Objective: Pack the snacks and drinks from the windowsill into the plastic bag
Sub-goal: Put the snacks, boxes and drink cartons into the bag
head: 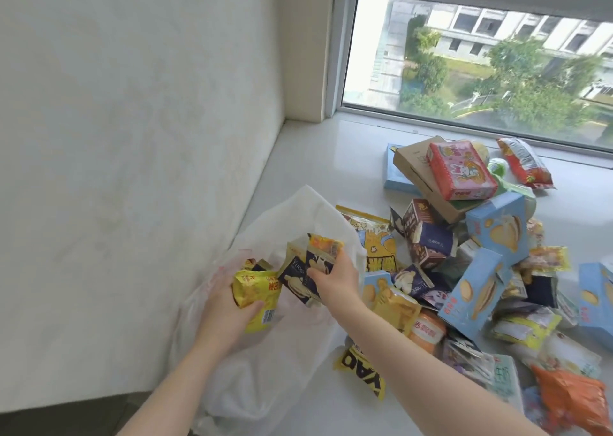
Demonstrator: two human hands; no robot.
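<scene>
Fingers (318, 274) of the right hand (335, 278) curl round a dark navy packet (298, 276) and an orange-topped one behind it, holding them over the mouth of the plastic bag (265, 362).

The left hand (225, 316) grips a yellow packet (255, 298) at the bag's opening, fingers wrapped under it, thumb on top. The bag lies slack on the windowsill (308, 163) against the wall, and neither hand holds its rim, so I'd guess the mouth may fold shut and packets slide out. Just beside it, the heap looks shaky: the blue boxes (497, 230) lean on loose packets and the red box (461, 170) perches on a tilted brown carton (428, 173), so a nudge could topple them.
</scene>
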